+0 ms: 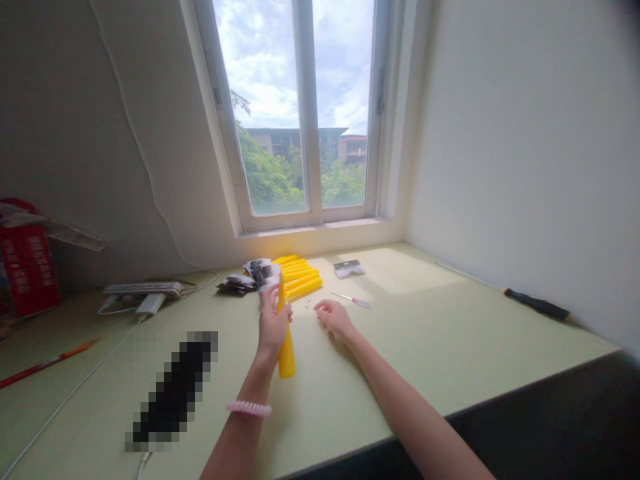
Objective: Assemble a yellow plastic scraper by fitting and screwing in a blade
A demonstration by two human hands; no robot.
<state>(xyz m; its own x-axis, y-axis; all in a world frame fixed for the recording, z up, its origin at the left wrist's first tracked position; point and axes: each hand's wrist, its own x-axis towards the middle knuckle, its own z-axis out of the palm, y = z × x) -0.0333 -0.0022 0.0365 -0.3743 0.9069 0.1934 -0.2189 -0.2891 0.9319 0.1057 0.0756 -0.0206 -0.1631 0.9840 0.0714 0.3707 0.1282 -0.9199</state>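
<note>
My left hand (274, 321) is wrapped round a yellow tapered tube (286, 353), which stands nearly upright with its wide end down. To its right, my right hand (334, 319) is low over the table with fingers curled and tips drawn together; whether anything is between them cannot be made out. Some tiny pale pieces (307, 307) lie just left of its fingertips. A small screwdriver (357, 302) with a clear handle rests just beyond that hand. Behind my left hand lies a row of more yellow tubes (303, 283), next to several black-and-white packets (260, 270).
A flat packet (349, 269) lies near the window (307, 133). The long black-handled screwdriver (537, 305) is by the right wall. At left are a power strip (145, 289), white cables, a red pencil-like stick (47, 365) and a blurred-out dark object (175, 387).
</note>
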